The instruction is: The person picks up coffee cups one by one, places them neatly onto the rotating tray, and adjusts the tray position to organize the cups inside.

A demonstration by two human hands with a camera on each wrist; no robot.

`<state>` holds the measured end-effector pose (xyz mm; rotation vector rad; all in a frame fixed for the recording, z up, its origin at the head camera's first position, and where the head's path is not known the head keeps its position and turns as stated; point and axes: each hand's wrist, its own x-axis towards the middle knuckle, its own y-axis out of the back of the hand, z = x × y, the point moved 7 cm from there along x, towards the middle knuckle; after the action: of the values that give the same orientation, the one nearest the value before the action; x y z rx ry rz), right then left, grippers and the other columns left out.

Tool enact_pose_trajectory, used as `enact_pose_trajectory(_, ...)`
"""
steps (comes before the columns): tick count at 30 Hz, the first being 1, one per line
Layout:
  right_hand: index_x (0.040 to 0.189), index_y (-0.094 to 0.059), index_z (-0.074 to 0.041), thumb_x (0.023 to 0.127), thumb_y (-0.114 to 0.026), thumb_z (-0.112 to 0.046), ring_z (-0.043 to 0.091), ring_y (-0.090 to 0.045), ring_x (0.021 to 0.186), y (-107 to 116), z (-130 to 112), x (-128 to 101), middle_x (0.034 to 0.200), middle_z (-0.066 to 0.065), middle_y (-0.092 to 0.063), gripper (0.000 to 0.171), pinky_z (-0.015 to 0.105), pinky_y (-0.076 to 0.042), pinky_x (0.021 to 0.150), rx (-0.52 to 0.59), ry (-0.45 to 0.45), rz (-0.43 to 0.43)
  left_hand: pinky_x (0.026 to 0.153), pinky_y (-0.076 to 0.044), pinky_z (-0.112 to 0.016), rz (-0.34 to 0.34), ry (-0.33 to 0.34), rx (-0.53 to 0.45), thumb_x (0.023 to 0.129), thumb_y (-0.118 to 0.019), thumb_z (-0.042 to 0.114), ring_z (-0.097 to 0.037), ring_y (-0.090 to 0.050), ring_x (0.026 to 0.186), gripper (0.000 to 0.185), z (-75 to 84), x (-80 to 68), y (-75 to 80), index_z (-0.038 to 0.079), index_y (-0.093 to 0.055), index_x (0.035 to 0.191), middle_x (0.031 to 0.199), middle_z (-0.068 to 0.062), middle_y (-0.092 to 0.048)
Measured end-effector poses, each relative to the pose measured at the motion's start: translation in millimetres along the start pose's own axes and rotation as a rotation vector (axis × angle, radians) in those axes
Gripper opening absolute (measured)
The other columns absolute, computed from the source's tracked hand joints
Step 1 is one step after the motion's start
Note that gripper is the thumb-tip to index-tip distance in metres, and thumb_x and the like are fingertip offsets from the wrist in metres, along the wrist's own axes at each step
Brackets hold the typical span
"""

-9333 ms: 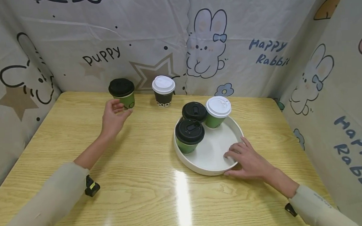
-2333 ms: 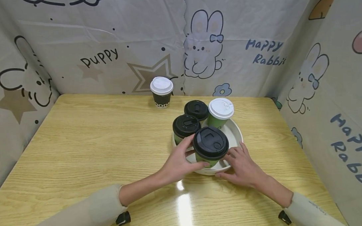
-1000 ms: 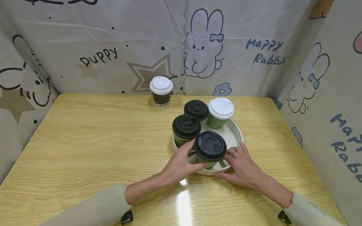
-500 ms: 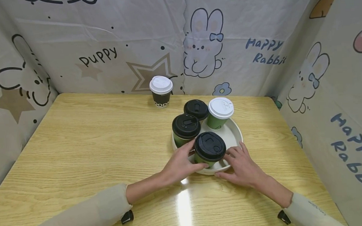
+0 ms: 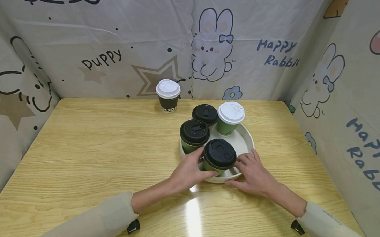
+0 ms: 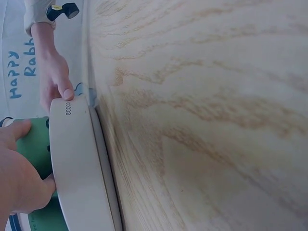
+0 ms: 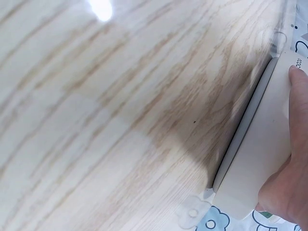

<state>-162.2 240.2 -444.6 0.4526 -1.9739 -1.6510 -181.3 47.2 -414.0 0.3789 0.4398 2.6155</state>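
My left hand (image 5: 186, 171) grips a green paper coffee cup with a black lid (image 5: 220, 154) at the front of a round white tray (image 5: 243, 139). Thumb and fingers wrap the cup's green side (image 6: 34, 149) in the left wrist view, where the tray wall (image 6: 79, 159) hides its bottom. On the tray's front right rim, my right hand (image 5: 257, 173) holds on, thumb outside and fingers over the edge; the right wrist view shows that hand (image 7: 296, 178) against the outer wall. Also on the tray stand two black-lidded cups (image 5: 195, 132) at the left and a white-lidded green cup (image 5: 230, 115) behind.
A dark cup with a white lid (image 5: 168, 98) stands alone at the back of the wooden table (image 5: 100, 146), near the printed cloth (image 5: 149, 32) that closes off the back and sides. Light glares off the table in front of the tray.
The left hand has taken the black-lidded green cup from the back left to the tray's front and lowered it slightly there. The right hand has stayed on the tray rim.
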Motion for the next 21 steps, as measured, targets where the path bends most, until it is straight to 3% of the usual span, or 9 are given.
enact_pose_trajectory(8, 0.107, -0.07, -0.008, 0.083, -0.066, -0.068, 0.033, -0.051, 0.114, 0.0, 0.6, -0.3, 0.11, 0.008, -0.062, 0.065, 0.068, -0.014, 0.112, 0.013, 0.002, 0.011, 0.097, -0.049, -0.026, 0.002, 0.029, 0.027, 0.075, -0.088, 0.011, -0.017, -0.058, 0.122, 0.074, -1.2, -1.3, 1.7, 0.005, -0.052, 0.139, 0.132, -0.007, -0.062)
enact_pose_trajectory(21, 0.106, -0.07, -0.008, 0.083, -0.066, -0.068, 0.032, -0.052, 0.113, 0.2, -0.8, -1.2, 0.109, 0.009, -0.062, 0.065, 0.067, -0.014, 0.113, 0.016, -0.001, 0.013, 0.098, -0.049, -0.03, 0.009, 0.01, 0.12, 0.074, -0.089, 0.011, -0.02, -0.058, 0.122, 0.073, 0.4, -1.0, 2.6, 0.006, -0.054, 0.138, 0.133, -0.008, -0.061)
